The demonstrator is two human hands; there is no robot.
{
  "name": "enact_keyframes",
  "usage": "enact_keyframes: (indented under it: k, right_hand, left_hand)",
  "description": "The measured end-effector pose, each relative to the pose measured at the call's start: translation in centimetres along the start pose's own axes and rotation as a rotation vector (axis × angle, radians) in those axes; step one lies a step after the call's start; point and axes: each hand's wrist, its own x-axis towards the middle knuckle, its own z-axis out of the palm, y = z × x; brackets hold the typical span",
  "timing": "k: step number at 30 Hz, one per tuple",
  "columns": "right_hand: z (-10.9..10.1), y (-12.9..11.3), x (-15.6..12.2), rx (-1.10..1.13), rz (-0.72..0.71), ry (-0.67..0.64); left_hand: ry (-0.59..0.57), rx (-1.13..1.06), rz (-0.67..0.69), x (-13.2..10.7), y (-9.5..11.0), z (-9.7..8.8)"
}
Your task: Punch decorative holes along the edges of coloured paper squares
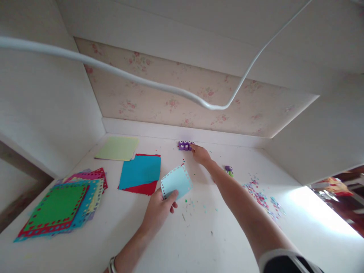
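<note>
My left hand [165, 204] is closed on a light blue paper card [176, 182], thumb on top. Small holes run along the card's edges, and it is lifted and tilted above the white table. My right hand [200, 154] reaches to the back of the table. Its fingertips close on the right end of a row of small purple figures with googly eyes [184, 146], partly hiding it. To the right of that hand sit another purple figure [228, 168] and a green one [231, 174], partly behind my forearm.
Hole-edged coloured sheets [58, 206] are stacked at the left. Blue paper [142, 170] over red paper [145, 187] and pale green sheets [116, 148] lie nearer the middle. Paper confetti [258, 195] is scattered at the right. A white cable [170, 89] hangs across the front.
</note>
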Motion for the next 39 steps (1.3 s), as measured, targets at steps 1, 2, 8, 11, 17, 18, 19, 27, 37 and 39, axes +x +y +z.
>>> enact_keyframes:
  k: [1,2,8,11,17,18,19,27,37,39]
  right_hand:
    - [0.1,0.1,0.1,0.003,-0.004,-0.009]
    - [0.2,0.2,0.1,0.007,-0.007,-0.016]
    - [0.0,0.9,-1.1,0.108,0.011,-0.022]
    - [0.0,0.7,-3.0,0.209,0.055,0.013]
    - [0.5,-3.6,-13.3,0.584,0.165,0.080]
    - [0.4,-4.6,-15.4,0.887,0.208,0.093]
    - [0.3,-5.5,-17.4,1.148,0.255,0.068]
    - [-0.7,-7.9,-22.6,1.748,0.487,-0.078]
    - [0.0,-7.5,-22.5,1.696,0.396,-0.027]
    - [0.0,-7.5,-22.5,1.702,0.407,-0.021]
  left_hand:
    - [0.002,-0.008,-0.005,0.0,0.0,0.0]
    - [0.003,-0.019,-0.010,0.0,0.0,0.0]
    - [0.021,-0.097,-0.025,-0.2,0.8,0.2]
    - [0.034,-0.159,-0.013,-0.4,1.1,0.3]
    - [0.075,-0.282,-0.035,-0.8,1.3,0.6]
    - [0.076,-0.286,-0.035,-1.0,1.4,0.7]
    - [0.072,-0.283,-0.031,-1.1,1.4,0.8]
    - [0.032,-0.138,0.012,-2.1,1.1,1.4]
    - [0.017,-0.039,0.030,-2.6,1.4,1.8]
    - [0.015,-0.003,0.041,-2.7,1.5,1.8]
